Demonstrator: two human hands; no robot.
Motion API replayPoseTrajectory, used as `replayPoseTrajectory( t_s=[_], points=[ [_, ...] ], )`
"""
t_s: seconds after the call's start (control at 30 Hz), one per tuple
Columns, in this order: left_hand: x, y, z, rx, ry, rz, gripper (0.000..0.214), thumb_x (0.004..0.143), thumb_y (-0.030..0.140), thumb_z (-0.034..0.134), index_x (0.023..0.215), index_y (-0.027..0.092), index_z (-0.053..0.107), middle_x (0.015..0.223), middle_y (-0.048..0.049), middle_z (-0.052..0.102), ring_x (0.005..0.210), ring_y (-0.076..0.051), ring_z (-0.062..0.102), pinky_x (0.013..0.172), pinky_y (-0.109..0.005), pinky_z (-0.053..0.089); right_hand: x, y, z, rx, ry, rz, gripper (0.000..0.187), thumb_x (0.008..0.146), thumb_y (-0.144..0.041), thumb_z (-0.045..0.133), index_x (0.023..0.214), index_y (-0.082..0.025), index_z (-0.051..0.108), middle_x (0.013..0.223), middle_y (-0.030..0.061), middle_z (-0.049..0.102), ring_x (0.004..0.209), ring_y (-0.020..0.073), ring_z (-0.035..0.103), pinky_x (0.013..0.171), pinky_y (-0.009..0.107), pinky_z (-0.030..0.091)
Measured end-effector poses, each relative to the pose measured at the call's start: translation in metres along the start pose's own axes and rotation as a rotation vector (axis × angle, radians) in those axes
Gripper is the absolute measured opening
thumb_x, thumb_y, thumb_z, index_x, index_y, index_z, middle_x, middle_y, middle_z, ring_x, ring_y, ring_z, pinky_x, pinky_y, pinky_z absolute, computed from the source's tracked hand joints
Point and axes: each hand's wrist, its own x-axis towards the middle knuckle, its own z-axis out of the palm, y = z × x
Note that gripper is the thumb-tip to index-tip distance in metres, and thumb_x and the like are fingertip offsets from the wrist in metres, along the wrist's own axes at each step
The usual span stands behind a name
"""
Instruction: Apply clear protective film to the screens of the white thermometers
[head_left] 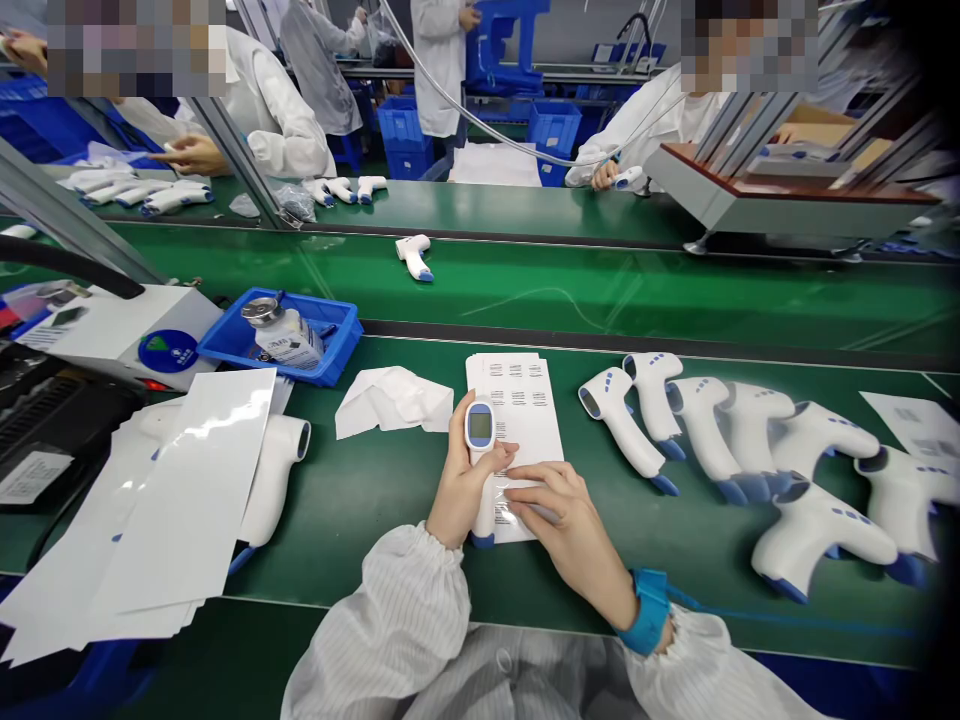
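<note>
The left hand [461, 490] is wrapped around the handle of a white infrared thermometer [480, 428] and holds it upright, with its small display turned up toward the camera and its blue base down on the green worktable [360, 510]. The right hand [571, 530] lies just right of the left. Its fingers are stretched out with the tips against the lower handle. I cannot tell whether they pinch anything there. A blue wrist strap [649, 608] circles the right wrist.

Under and just beyond both hands lies a label sheet [529, 400] printed with rows of small stickers. A crumpled white wipe [390, 400] sits just left of the sheet, beyond the left hand. Right of the right hand, a cluster of identical thermometers [750, 430] lies on its side, the units overlapping. Well left of the left hand, loose white sheets [187, 480] partly cover another thermometer [276, 465]. Beyond these stands a blue tray [337, 345] with a bottle [285, 335] in it. Far beyond the hands, a lone thermometer [414, 256] rests on the conveyor belt [600, 290].
</note>
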Motion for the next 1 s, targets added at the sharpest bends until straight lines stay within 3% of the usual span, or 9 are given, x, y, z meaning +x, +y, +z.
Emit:
replayPoseTrajectory(
  t_s=[0.27, 0.5, 0.6, 0.7, 0.9, 1.0],
  points=[
    [0.002, -0.001, -0.001, -0.007, -0.024, 0.010, 0.068, 0.084, 0.022, 0.064, 0.142, 0.041, 0.033, 0.131, -0.0021, 0.055, 0.099, -0.019, 0.065, 0.096, -0.040, 0.049, 0.009, -0.007, 0.005, -0.020, 0.027, 0.061, 0.011, 0.086, -0.018, 0.062, 0.080, -0.025, 0.069, 0.101, 0.0043, 0.071, 0.105, 0.0266, 0.055, 0.091, 0.046, 0.038],
    [0.003, -0.002, -0.003, 0.001, -0.045, -0.005, 0.075, 0.083, 0.022, 0.065, 0.146, 0.036, 0.027, 0.099, -0.0011, 0.065, 0.100, -0.021, 0.065, 0.096, -0.040, 0.049, 0.016, -0.013, 0.005, -0.058, 0.018, 0.015, 0.017, 0.075, -0.006, 0.063, 0.070, -0.022, 0.060, 0.091, 0.0039, 0.066, 0.099, 0.0253, 0.056, 0.086, 0.042, 0.042],
    [0.003, -0.001, -0.003, 0.007, -0.042, 0.000, 0.073, 0.082, 0.021, 0.065, 0.145, 0.037, 0.030, 0.111, -0.0025, 0.063, 0.101, -0.021, 0.065, 0.096, -0.040, 0.049, 0.011, -0.011, 0.002, 0.015, 0.010, -0.104, 0.019, 0.073, -0.004, 0.060, 0.070, -0.022, 0.056, 0.088, 0.0040, 0.064, 0.095, 0.0234, 0.057, 0.084, 0.039, 0.045],
    [0.005, -0.001, -0.003, 0.035, -0.027, 0.005, 0.071, 0.083, 0.021, 0.064, 0.144, 0.039, 0.032, 0.126, -0.0038, 0.056, 0.101, -0.021, 0.065, 0.095, -0.039, 0.049, 0.001, -0.011, -0.007, 0.156, -0.142, -0.159, 0.018, 0.074, -0.004, 0.056, 0.073, -0.022, 0.056, 0.087, 0.0036, 0.063, 0.088, 0.0200, 0.060, 0.079, 0.034, 0.048],
    [-0.002, 0.001, 0.004, 0.072, 0.006, 0.006, 0.072, 0.082, 0.018, 0.062, 0.145, 0.036, 0.031, 0.120, -0.0036, 0.058, 0.089, -0.016, 0.064, 0.083, -0.031, 0.054, -0.009, -0.030, -0.042, 0.559, -0.499, 0.125, 0.014, 0.074, -0.012, 0.064, 0.066, -0.020, 0.055, 0.087, 0.0023, 0.062, 0.066, 0.0133, 0.062, 0.063, 0.027, 0.051],
    [-0.014, -0.005, 0.015, 0.101, -0.007, 0.013, 0.071, 0.085, 0.019, 0.057, 0.146, 0.038, 0.027, 0.124, -0.0037, 0.057, 0.088, -0.015, 0.062, 0.076, -0.027, 0.054, 0.000, -0.038, -0.055, 0.546, -0.377, 0.154, 0.011, 0.079, -0.018, 0.062, 0.069, -0.021, 0.058, 0.091, 0.0037, 0.062, 0.068, 0.0137, 0.061, 0.059, 0.027, 0.051]
  ],
)
